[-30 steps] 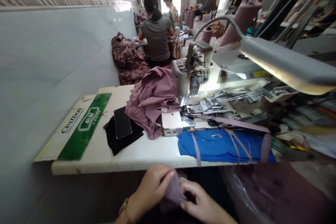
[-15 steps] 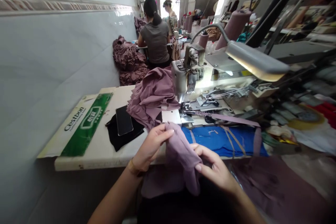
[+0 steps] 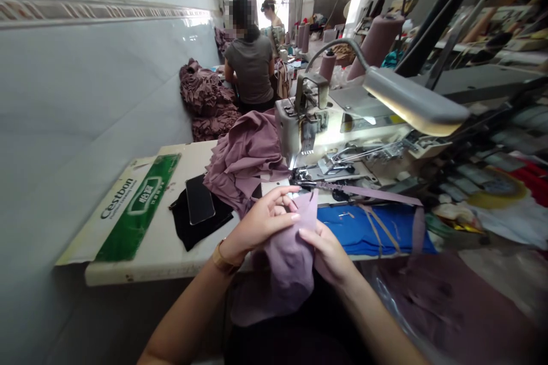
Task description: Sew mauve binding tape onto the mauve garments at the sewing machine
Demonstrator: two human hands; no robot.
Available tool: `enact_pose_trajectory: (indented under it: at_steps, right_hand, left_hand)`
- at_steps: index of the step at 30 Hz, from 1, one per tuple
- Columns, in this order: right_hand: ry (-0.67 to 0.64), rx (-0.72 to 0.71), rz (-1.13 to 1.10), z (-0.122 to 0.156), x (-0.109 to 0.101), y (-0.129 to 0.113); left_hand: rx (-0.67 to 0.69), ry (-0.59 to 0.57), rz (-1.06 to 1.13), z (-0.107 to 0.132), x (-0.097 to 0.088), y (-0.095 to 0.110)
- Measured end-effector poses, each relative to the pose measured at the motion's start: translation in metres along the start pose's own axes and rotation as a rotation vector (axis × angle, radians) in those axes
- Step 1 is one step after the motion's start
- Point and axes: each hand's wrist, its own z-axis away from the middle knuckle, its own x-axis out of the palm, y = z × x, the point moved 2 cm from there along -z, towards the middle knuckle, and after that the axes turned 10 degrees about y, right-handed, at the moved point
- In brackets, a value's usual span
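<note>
A mauve piece of fabric point(image 3: 291, 265) hangs from both hands over my lap, in front of the table edge. My left hand point(image 3: 268, 219) pinches its upper left side, fingers curled near the top corner. On the right side my right hand point(image 3: 325, 248) grips the cloth, thumb on the front and the other fingers mostly hidden behind it. Just beyond the hands stands a sewing machine point(image 3: 299, 125), its needles over the plate. A narrow mauve strip point(image 3: 377, 193) runs from the machine's needle area to the right. A heap of mauve fabric point(image 3: 248, 154) lies left of the machine.
On the table point(image 3: 180, 262) lie a phone point(image 3: 200, 199) on black cloth point(image 3: 184, 228) and a green-and-white cardboard piece point(image 3: 141, 205). Blue material point(image 3: 359, 231) covers the front right. A lamp point(image 3: 415, 100) overhangs the machine. Ahead sits a person point(image 3: 250, 63) beside a fabric pile point(image 3: 205, 97).
Both hands have come closer together and shifted their grip on the mauve fabric. My right hand has moved up and left; a fabric corner now points upward between the hands.
</note>
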Motion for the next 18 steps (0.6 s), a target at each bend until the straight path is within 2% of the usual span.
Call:
enact_pose_trajectory:
  at_steps: [3, 6, 8, 10, 13, 16, 18]
  right_hand:
    - [0.081, -0.091, 0.095, -0.007, 0.001, -0.002]
    - [0.219, -0.297, 0.427, -0.011, -0.001, -0.003]
    - [0.275, -0.405, 0.63, -0.012, 0.001, -0.004]
    - [0.299, -0.449, 0.734, -0.012, 0.004, -0.006]
    - [0.262, -0.41, 0.65, -0.013, 0.002, -0.009]
    - [0.123, -0.274, 0.383, -0.016, -0.008, -0.01]
    - [0.077, -0.211, 0.277, -0.018, -0.017, -0.009]
  left_hand:
    - [0.022, 0.085, -0.102, -0.002, -0.002, -0.003]
    - [0.167, 0.263, -0.37, -0.001, 0.002, -0.001]
    - [0.287, 0.294, -0.534, 0.002, 0.009, 0.002]
    - [0.383, 0.295, -0.591, 0.004, 0.015, 0.006]
    - [0.439, 0.324, -0.55, 0.004, 0.014, 0.01]
    - [0.372, 0.258, -0.428, 0.002, 0.007, 0.011]
    - [0.343, 0.203, -0.357, -0.002, 0.001, 0.013]
